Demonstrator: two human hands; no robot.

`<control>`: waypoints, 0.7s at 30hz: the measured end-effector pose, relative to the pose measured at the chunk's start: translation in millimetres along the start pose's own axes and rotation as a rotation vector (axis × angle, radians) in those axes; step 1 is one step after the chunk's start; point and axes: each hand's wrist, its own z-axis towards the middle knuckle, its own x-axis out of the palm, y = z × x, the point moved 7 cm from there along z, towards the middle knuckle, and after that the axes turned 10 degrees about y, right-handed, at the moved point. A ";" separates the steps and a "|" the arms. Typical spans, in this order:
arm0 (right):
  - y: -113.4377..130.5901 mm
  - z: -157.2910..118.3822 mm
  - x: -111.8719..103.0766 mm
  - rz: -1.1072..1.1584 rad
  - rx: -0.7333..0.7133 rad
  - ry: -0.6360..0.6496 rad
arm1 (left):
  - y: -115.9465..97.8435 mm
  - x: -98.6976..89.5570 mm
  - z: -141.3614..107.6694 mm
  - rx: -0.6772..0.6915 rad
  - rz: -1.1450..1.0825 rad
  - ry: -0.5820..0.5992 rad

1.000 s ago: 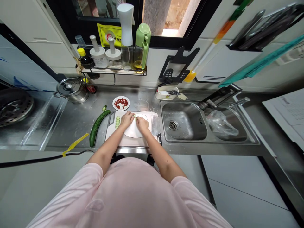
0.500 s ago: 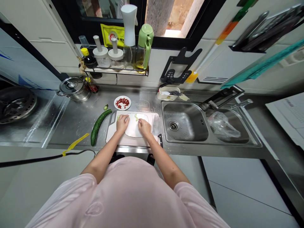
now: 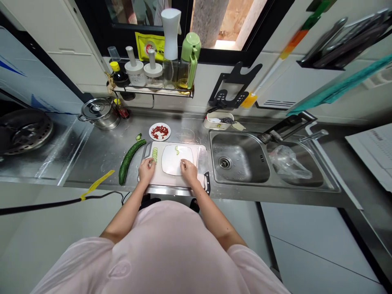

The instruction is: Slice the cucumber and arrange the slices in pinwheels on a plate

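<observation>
My left hand [image 3: 146, 170] is at the left part of the pale cutting board [image 3: 156, 179]. Its thumb and fingertips pinch a cucumber slice at the near end of a row of cucumber slices [image 3: 154, 152]. My right hand [image 3: 189, 170] is over the right edge of a white plate [image 3: 171, 163], fingers curled and closed; whatever they hold, if anything, is hidden. A few thin cucumber slices [image 3: 177, 150] lie curved near the plate's far rim. A knife with a black handle [image 3: 208, 182] rests at the board's right edge.
Left of the board lie a whole cucumber [image 3: 128, 161] and cucumber end pieces [image 3: 139, 137]. Behind it stands a small plate of chopped red pieces [image 3: 159, 132]. A sink [image 3: 240, 159] is at the right, a lidded pot [image 3: 99, 114] at the back left.
My left hand has moved left from the white plate to the row of cucumber slices. My right hand has drawn slightly back from the slices on the plate. The view has shifted a little.
</observation>
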 end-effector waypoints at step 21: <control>-10.2 -10.4 2.8 0.144 -0.068 -0.112 | 16.7 6.6 -2.1 -0.264 0.189 0.060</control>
